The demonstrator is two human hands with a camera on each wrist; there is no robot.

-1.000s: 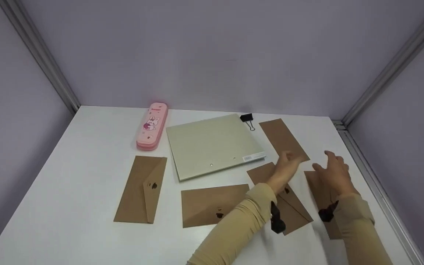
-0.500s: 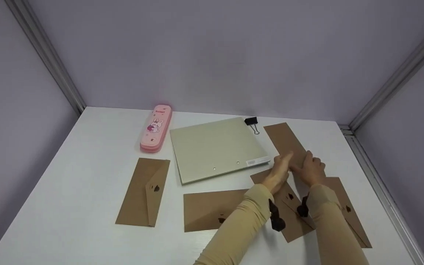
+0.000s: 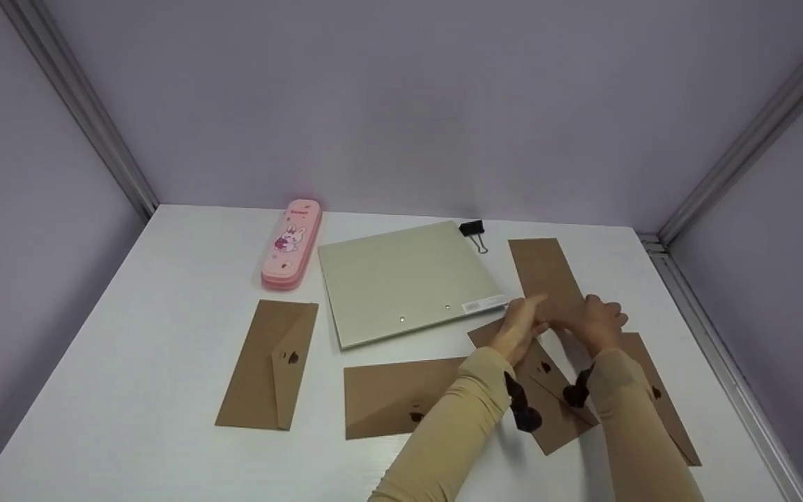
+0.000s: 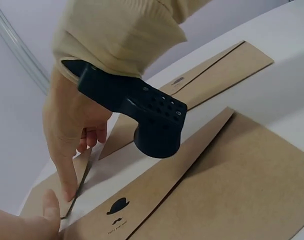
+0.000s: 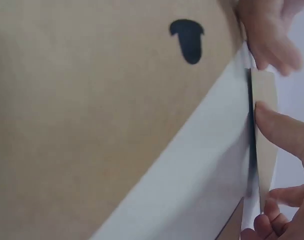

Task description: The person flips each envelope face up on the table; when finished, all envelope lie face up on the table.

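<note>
A plain brown envelope (image 3: 546,270) lies at the back right, its flap side not showing. At its near end my right hand (image 3: 597,328) pinches it, thumb on the near face and fingertips at the right edge in the right wrist view; that edge stands a little raised over a shadow. My left hand (image 3: 515,330) is at the envelope's near left corner, fingers loosely extended and blurred in the right wrist view (image 5: 266,35). Below both hands lies another brown envelope (image 3: 555,422), flap up, with a black hat-and-moustache print.
Other flap-up envelopes lie at right (image 3: 666,404), centre (image 3: 380,401) and left (image 3: 255,376). A pale green folder (image 3: 408,279) lies mid-table, with a black binder clip (image 3: 472,229) by its back right corner. A pink pencil case (image 3: 292,244) sits at back left. Walls enclose the white table (image 3: 150,300).
My right hand has come left from over the rightmost envelope and taken hold of the back one. That envelope has turned slightly, straighter to me. My left hand has shifted slightly nearer to me.
</note>
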